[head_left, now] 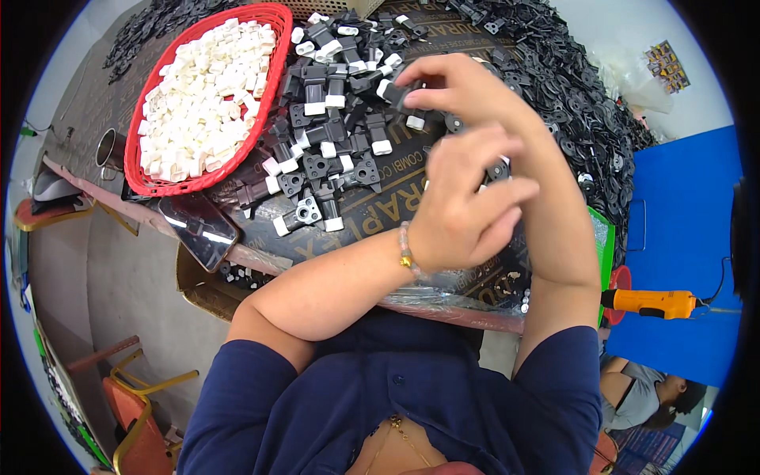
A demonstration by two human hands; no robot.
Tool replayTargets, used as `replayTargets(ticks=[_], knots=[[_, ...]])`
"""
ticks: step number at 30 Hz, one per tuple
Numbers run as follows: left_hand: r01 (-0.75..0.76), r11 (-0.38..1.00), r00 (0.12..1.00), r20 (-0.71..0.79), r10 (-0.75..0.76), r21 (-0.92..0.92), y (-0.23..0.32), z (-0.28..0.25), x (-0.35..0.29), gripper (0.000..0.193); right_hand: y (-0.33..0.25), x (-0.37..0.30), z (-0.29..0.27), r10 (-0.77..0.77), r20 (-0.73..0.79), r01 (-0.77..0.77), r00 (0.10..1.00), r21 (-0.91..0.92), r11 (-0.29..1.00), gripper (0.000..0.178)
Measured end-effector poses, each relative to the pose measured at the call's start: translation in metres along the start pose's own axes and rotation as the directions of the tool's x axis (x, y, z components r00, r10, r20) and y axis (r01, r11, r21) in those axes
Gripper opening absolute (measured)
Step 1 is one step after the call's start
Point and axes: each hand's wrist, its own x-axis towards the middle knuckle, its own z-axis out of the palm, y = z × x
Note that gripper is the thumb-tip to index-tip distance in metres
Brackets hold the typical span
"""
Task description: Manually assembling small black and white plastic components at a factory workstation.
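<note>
Navy cloth of the shirt (507, 412) lies nearest, on the near side of the red basket (170, 190) and to its right. A dark phone (199, 229) rests just beside the basket's near end. Well right of the basket, the left hand (463, 202) is blurred, fingers half-curled and apart — I cannot tell whether they hold the round black part (497, 170) showing between them. Farther off, also right of the basket, the right hand (457, 83) pinches a black piece (394, 94) between thumb and forefinger. White-capped black parts (314, 93) lie scattered between that hand and the basket — white pieces (210, 95) crowd inside it. Loose black parts (546, 63) heap up well right of the basket.
</note>
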Motion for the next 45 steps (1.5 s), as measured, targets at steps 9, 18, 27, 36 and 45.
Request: replayTargets(ticks=[9,18,27,36,45], knots=[[0.333,0.941,0.938,0.127,-0.324,-0.057,-0.006,0.004,0.0,0.055,-0.025,-0.168,-0.006,0.292,-0.254,-0.102,0.922,0.57,0.816,0.032],[0.785,0.212,0.566,0.535,-0.627,-0.582,0.006,0.017,-0.007,0.041,0.0,-0.323,0.029,0.305,-0.391,-0.472,0.868,-0.463,0.75,0.006],[0.887,0.116,0.423,0.687,-0.591,-0.446,0.0,0.023,-0.016,0.039,0.0,-0.335,0.059,0.295,-0.38,-0.472,0.876,-0.559,0.681,0.003],[0.915,0.046,0.352,0.737,-0.577,-0.401,-0.001,0.024,-0.019,0.047,-0.011,-0.32,0.064,0.264,-0.318,-0.412,0.911,-0.735,0.538,0.005],[0.909,-0.02,0.334,0.758,-0.56,-0.416,0.002,0.024,-0.014,0.046,-0.01,-0.317,0.065,0.249,-0.326,-0.409,0.912,-0.689,0.598,0.006]])
